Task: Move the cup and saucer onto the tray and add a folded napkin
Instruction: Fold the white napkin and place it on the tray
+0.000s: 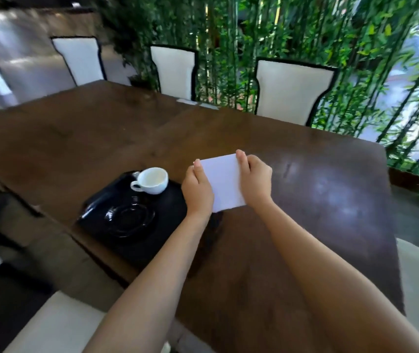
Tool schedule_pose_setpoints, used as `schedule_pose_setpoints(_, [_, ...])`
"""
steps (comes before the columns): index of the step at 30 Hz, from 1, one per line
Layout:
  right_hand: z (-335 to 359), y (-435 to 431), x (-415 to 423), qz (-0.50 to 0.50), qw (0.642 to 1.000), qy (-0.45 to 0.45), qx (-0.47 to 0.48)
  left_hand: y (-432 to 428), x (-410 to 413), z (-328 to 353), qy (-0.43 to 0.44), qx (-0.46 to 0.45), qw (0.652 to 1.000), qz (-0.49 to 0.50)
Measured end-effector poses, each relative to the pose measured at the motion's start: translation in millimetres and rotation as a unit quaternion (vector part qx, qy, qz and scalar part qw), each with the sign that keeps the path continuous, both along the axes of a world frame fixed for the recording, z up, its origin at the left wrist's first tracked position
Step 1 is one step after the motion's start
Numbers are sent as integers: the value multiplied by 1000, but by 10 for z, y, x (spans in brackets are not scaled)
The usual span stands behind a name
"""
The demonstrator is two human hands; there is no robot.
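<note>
A white napkin [225, 183], folded flat into a rectangle, is held between both hands just right of the tray. My left hand [197, 191] grips its left edge and my right hand [255, 178] grips its right edge. The black tray [175, 200] lies on the dark wooden table near its left edge. A white cup [152, 180] stands on the tray's far part, handle to the left. A glossy black saucer [128, 219] rests on the tray's near part, apart from the cup.
The brown wooden table [305, 200] stretches ahead and right. Three white chairs with black trim [292, 90] stand along its far side before a bamboo screen [305, 34]. Small white slips [186, 101] lie at the far edge. A pale seat [58, 324] is below left.
</note>
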State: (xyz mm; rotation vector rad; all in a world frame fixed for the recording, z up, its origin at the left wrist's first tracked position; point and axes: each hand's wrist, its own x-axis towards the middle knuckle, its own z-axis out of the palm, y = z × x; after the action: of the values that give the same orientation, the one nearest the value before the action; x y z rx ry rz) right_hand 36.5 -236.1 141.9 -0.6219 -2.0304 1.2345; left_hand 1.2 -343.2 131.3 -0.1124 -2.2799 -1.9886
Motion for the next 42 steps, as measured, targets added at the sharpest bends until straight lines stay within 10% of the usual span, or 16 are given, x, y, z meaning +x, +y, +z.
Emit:
schedule_pose_setpoints(10, [-880, -567, -1062, 126, 955, -219, 154, -859, -637, -949, -196, 27, 980, 6])
schedule_pose_setpoints(23, [-1663, -747, -1371, 236, 834, -382, 321, -1154, -599, -1516, -468, 157, 870, 12])
schedule_pose_setpoints(33, [-1792, -613, -1270, 285, 860, -334, 260, -1183, -488, -1547, -444, 93, 890, 43])
schedule_pose_setpoints(42, [-1658, -638, -859, 357, 783, -432, 268, -1350, -352, -1526, -262, -132, 956, -12])
